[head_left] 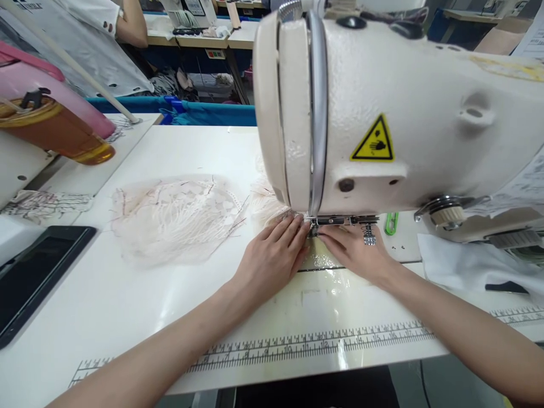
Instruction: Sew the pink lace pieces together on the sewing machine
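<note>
My left hand [274, 252] lies palm down beside the sewing machine's presser foot [313, 226], its fingers stretched out over the edge of a pale lace piece [266, 201]. Most of that piece is hidden behind the machine head [293, 113]. On the other side of the needle area, my right hand [359, 249] rests low with its fingers extended towards the foot. A metal guide bar [344, 220] covers part of it, and I see no cloth held there. Left of my hands, a sheer cream lace piece [178, 218] with loose threads lies flat on the table.
A printed ruler [297, 347] runs along the table's front edge. At left are a black phone-like device [40, 272], a cup of amber drink [59, 130] and a pink bottle [63, 90]. White cloth [463, 263] lies at right near a green clip [391, 223]. Another person [80, 39] is behind.
</note>
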